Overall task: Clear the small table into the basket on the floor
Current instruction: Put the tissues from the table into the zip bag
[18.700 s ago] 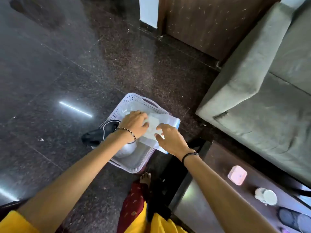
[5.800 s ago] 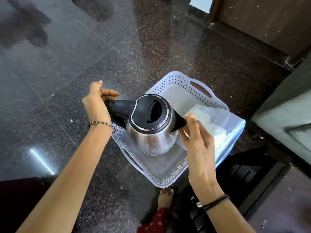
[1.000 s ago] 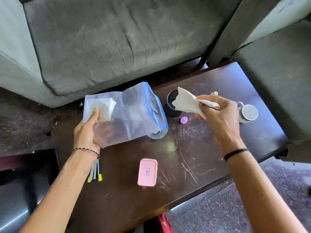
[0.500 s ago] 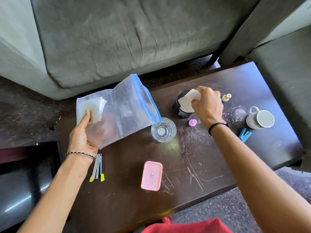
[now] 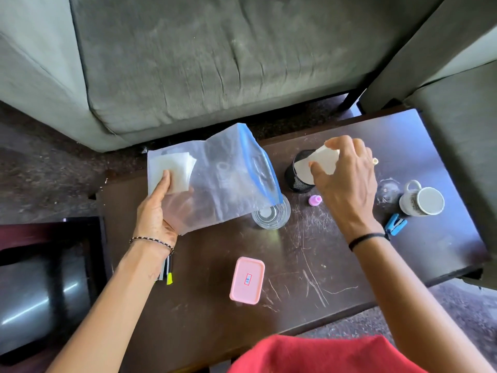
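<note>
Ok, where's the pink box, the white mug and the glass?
pink box (image 5: pixel 247 280), head view, middle of its lid by the red label.
white mug (image 5: pixel 422 201), head view, on the rim.
glass (image 5: pixel 271 217), head view, on its clear bottom, seen from above.

**Small table: items on and above it**

Dark scratched table (image 5: pixel 309 278). Clear zip bag (image 5: pixel 223 179) holding white tissues, raised at left. Right of it: glass (image 5: pixel 271 215), black mesh cup (image 5: pixel 297 173), white tissue (image 5: pixel 320 160), mug (image 5: pixel 422 201). Below: pink box (image 5: pixel 247 279).
</note>
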